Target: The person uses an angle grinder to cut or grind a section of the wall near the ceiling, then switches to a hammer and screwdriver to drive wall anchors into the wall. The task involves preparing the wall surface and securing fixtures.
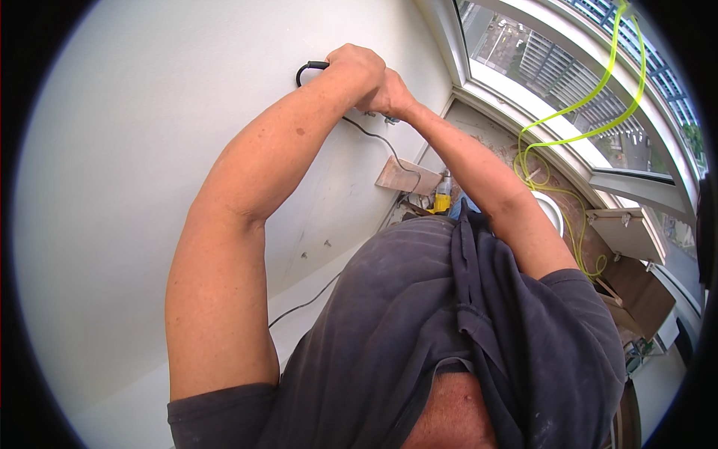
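Both my arms reach up to the white wall (149,142). My left hand (357,63) is closed around the body of a corded tool, mostly hidden behind the fingers. Its black cord sleeve (318,65) sticks out on the left of this hand, and the dark cord (374,136) loops behind my forearm and hangs down along the wall. Pressed close beside it, my right hand (393,96) is also closed, its fingers out of sight behind the hand. Small metal fittings (392,119) show just beneath my hands.
Windows (553,82) run along the right side. A bright yellow-green hose or cord (576,137) hangs across them down to the floor. Below my hands are a board (407,176) and a yellow power tool (442,198). An open wooden cabinet (636,295) stands at right. Small fittings (304,256) protrude from the lower wall.
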Available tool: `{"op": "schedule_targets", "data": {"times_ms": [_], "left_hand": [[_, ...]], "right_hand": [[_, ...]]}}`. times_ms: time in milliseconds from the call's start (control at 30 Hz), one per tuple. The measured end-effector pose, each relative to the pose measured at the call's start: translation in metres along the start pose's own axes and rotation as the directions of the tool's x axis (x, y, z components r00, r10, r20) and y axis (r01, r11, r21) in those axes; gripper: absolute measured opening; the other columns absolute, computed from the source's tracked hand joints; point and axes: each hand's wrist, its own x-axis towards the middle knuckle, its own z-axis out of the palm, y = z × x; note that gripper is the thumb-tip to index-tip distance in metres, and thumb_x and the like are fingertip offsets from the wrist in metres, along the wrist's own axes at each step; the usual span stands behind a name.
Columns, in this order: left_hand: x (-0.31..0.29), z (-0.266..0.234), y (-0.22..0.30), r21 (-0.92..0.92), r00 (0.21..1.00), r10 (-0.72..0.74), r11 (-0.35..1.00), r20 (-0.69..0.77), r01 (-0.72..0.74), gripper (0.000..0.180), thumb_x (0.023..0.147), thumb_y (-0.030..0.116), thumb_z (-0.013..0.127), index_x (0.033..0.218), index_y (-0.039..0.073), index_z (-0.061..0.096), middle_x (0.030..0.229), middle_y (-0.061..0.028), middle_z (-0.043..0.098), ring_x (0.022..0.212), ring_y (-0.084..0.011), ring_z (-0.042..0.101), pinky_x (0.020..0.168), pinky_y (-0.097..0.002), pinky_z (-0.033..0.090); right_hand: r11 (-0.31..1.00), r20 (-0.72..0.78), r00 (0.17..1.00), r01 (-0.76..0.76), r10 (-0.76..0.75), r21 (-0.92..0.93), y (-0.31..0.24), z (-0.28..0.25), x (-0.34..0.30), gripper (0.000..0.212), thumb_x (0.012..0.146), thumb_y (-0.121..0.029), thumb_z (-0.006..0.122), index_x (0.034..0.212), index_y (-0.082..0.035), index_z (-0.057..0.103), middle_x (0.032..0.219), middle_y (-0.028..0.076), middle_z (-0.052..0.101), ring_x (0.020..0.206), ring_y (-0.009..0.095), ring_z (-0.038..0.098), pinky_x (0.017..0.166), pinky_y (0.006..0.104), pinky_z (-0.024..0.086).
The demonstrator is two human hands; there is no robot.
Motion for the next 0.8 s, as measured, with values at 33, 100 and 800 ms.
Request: {"op": "schedule_targets", "data": {"times_ms": [33,100,800], "left_hand": [[-0.001,0.0,-0.001,0.005,1.0,-0.004,1.0,0.008,0.004,0.035,0.07,0.012,0.085,0.104,0.007,0.079,0.107,-0.0121,0.077,0.103,-0.0278,0.075,0.088,-0.0365,0.061],[-0.002,-0.001,-0.002,-0.017,1.0,-0.016,1.0,0.014,0.016,0.035,0.07,0.011,0.085,0.104,0.007,0.079,0.108,-0.0122,0.077,0.104,-0.0279,0.074,0.088,-0.0366,0.061],[-0.009,-0.001,-0.008,-0.055,0.998,-0.029,0.998,0.059,0.032,0.032,0.063,0.007,0.082,0.096,0.007,0.079,0.099,-0.0134,0.077,0.095,-0.0284,0.076,0.081,-0.0374,0.061]], "right_hand": [[1.0,0.01,1.0,0.003,-0.003,0.006,-0.002,-0.001,0.0,0.036,0.063,-0.02,0.084,0.092,-0.003,0.07,0.085,0.01,0.074,0.082,0.022,0.068,0.077,0.0369,0.056],[1.0,0.005,1.0,0.016,-0.016,0.026,-0.005,-0.002,-0.002,0.037,0.063,-0.02,0.085,0.092,-0.003,0.07,0.085,0.01,0.074,0.082,0.021,0.068,0.077,0.0369,0.056],[0.993,0.046,0.994,0.092,-0.096,0.071,-0.002,0.004,0.004,0.044,0.067,-0.031,0.088,0.098,-0.005,0.069,0.08,0.008,0.072,0.07,0.019,0.065,0.063,0.0362,0.052]]}}
